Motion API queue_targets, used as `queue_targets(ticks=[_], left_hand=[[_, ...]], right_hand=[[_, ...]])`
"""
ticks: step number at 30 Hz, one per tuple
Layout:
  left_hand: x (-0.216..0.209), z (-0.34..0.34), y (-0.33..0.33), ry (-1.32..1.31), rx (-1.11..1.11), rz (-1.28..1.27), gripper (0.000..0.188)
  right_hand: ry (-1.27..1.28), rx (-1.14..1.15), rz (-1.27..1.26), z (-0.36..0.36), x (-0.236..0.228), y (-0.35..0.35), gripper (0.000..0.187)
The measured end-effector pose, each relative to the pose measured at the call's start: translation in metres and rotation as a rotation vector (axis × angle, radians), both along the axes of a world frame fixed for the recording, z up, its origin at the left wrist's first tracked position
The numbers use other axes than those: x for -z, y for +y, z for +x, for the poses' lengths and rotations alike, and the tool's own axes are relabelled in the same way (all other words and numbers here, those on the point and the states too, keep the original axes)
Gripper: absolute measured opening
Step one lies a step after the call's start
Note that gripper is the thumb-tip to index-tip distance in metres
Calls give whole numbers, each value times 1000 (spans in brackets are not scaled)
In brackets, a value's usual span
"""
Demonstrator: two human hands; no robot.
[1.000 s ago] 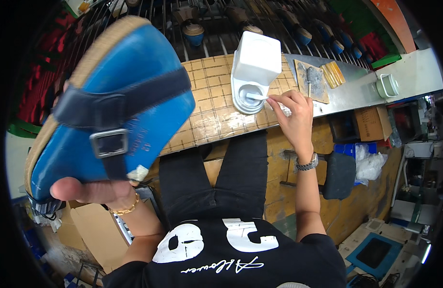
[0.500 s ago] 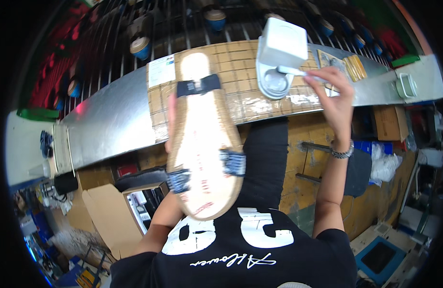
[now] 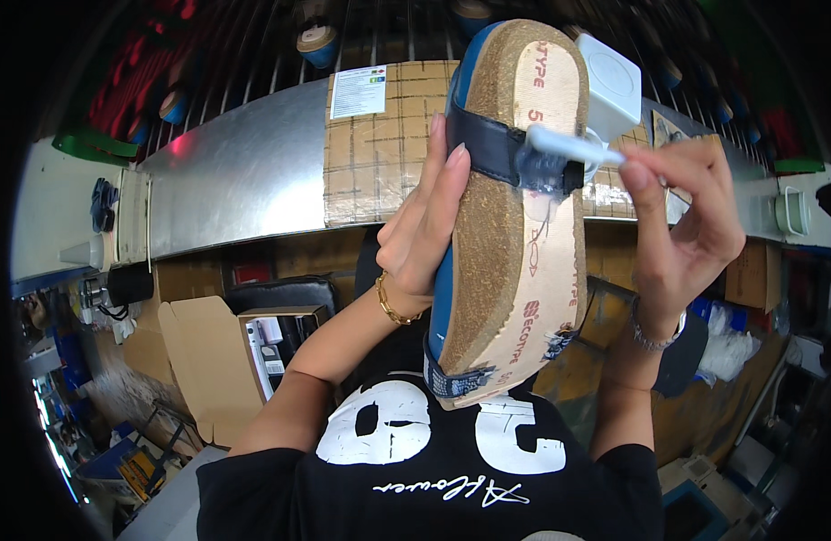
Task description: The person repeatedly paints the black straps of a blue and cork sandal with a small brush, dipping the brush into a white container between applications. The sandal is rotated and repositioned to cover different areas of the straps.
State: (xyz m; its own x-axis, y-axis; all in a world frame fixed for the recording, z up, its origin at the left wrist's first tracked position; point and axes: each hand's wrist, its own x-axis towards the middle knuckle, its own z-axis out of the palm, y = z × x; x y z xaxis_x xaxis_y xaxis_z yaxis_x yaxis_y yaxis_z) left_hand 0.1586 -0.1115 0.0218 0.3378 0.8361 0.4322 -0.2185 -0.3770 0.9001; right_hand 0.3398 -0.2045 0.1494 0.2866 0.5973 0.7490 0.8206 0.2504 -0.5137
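Observation:
A cork-sided sandal sole [image 3: 488, 261] with dark straps is tilted up in front of me, its pale underside facing right. Blue material, likely a shoe last [image 3: 444, 293], shows along its left edge. My left hand [image 3: 424, 221] grips the sandal from the left, fingertips against the dark front strap [image 3: 488, 149]; its thumb is mostly hidden. Between the thumb and fingers of my right hand [image 3: 690, 212] is a white-handled brush [image 3: 582, 148], slightly blurred. The brush head is at the strap end folded over the underside, where the surface looks wet.
Behind the sandal stands a white dispenser [image 3: 611, 86], partly hidden. It rests on a taped cardboard sheet [image 3: 388, 171] over a metal bench [image 3: 244, 180]. Beyond is a bar rack carrying blue lasts [image 3: 317, 45]. An open cardboard box [image 3: 204, 361] sits low at left.
The sandal has moved right and upward and turned, so its cork side shows. My right hand has brought the brush from the dispenser's cup to the strap end.

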Motion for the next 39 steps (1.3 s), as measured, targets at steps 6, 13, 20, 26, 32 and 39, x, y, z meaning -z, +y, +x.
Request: queue_targets(ticks=[6, 13, 20, 26, 32, 39], left_hand=[[-2, -5, -1, -14, -8, -29, 77], [-4, -8, -2, -2, -14, -20, 77], [-5, -8, -1, 2, -11, -11, 77], [-6, -5, 1, 10, 2, 19, 77], [-12, 6, 4, 38, 42, 87, 77], [-11, 4, 7, -22, -92, 42, 77]], right_hand=[[-151, 10, 63, 7, -16, 2, 20], [-157, -120, -17, 13, -19, -6, 20], [-141, -179, -77, 20, -21, -11, 20], [-46, -315, -173, 24, -26, -12, 18], [143, -45, -80, 0, -8, -12, 17], [210, -1, -123, -19, -8, -12, 15]])
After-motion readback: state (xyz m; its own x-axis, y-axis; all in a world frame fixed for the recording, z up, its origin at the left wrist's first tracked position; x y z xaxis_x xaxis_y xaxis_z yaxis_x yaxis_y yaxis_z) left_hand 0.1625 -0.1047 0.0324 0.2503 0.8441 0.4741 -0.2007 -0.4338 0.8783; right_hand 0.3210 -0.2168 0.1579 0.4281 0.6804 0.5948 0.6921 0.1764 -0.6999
